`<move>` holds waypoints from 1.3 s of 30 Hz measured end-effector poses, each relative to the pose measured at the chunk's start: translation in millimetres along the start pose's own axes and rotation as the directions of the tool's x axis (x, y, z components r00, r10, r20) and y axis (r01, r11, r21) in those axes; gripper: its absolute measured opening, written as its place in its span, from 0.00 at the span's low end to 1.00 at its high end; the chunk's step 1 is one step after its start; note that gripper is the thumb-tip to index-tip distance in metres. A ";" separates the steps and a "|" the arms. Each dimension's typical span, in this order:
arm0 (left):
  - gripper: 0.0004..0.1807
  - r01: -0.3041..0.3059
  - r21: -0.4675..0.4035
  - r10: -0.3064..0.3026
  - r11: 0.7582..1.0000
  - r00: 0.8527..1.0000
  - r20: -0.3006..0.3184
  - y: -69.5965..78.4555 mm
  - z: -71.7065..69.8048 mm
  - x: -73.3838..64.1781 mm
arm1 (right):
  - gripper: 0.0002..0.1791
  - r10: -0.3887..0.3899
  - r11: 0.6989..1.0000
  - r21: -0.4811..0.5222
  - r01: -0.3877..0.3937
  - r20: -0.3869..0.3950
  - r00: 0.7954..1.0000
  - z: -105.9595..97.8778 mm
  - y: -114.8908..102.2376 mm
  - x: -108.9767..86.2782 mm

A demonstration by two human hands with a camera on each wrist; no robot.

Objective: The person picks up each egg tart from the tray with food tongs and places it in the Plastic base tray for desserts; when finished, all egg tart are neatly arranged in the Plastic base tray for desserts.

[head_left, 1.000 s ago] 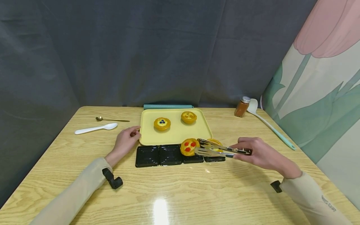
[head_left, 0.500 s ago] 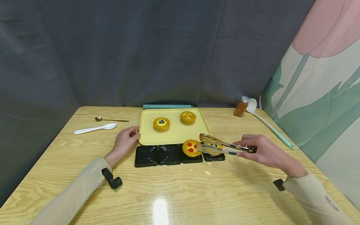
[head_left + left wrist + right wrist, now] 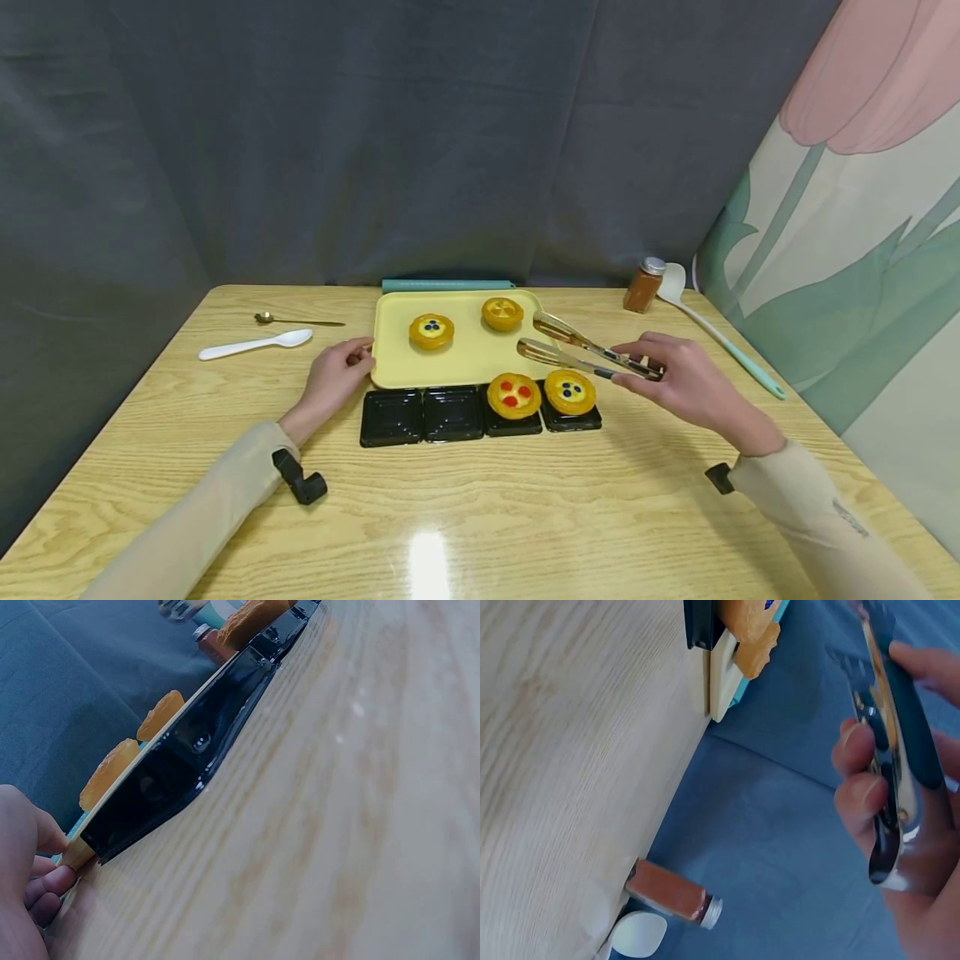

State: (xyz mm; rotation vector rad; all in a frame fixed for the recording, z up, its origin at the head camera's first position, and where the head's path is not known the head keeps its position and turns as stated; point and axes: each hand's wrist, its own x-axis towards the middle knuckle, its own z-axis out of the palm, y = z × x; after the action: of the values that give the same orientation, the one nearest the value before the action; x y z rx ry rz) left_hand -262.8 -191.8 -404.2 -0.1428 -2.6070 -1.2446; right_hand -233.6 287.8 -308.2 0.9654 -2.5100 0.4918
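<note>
My left hand (image 3: pixel 339 377) pinches the left edge of a yellow tray (image 3: pixel 468 362), thumb and fingers at its rim in the left wrist view. On the tray sit a tart with blue berries (image 3: pixel 431 332) and a plain-topped tart (image 3: pixel 502 314). My right hand (image 3: pixel 682 383) grips metal tongs (image 3: pixel 577 342), raised over the tray's right side with nothing between the spread tips. A black tray with several compartments (image 3: pixel 392 417) lies in front. Its two right compartments hold a tart with red pieces (image 3: pixel 514 396) and another blue-berry tart (image 3: pixel 570 392); the two left ones are bare.
On the left lie a white spoon (image 3: pixel 255 343) and a thin gold stirring spoon (image 3: pixel 300 321). A teal roll (image 3: pixel 448 285) lies behind the yellow tray. At the back right stand a spice jar (image 3: pixel 645 285) and a long-handled ladle (image 3: pixel 723 337).
The tongs' tips have spread and left the right-hand blue-berry tart in its black compartment. My right hand has lifted the tongs up and back. The left hand stays put.
</note>
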 end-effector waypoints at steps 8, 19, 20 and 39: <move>0.24 0.005 -0.003 -0.005 1.000 1.000 0.004 1.5 -0.4 -0.4 | 0.17 0.124 0.992 -0.022 -0.124 0.026 0.992 10.8 14.1 19.8; 0.25 0.019 -0.004 -0.019 1.000 1.000 0.006 -0.6 1.1 0.1 | 0.19 0.169 0.986 -0.020 -0.168 0.098 0.981 34.4 36.5 41.2; 0.25 0.018 -0.003 -0.018 1.000 1.000 0.005 -0.5 1.0 0.0 | 0.20 0.168 0.986 -0.022 -0.166 0.100 0.981 35.9 37.5 42.8; 0.24 0.016 0.001 -0.016 1.000 1.000 -0.006 -1.0 1.0 0.7 | 0.21 0.167 0.986 -0.033 -0.164 0.161 0.973 46.6 45.0 63.8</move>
State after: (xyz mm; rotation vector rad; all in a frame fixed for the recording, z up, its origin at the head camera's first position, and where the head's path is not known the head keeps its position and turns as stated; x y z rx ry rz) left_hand -263.8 -191.7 -405.4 -0.1185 -2.6088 -1.2464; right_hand -319.4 262.8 -325.1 0.8222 -2.7526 0.4535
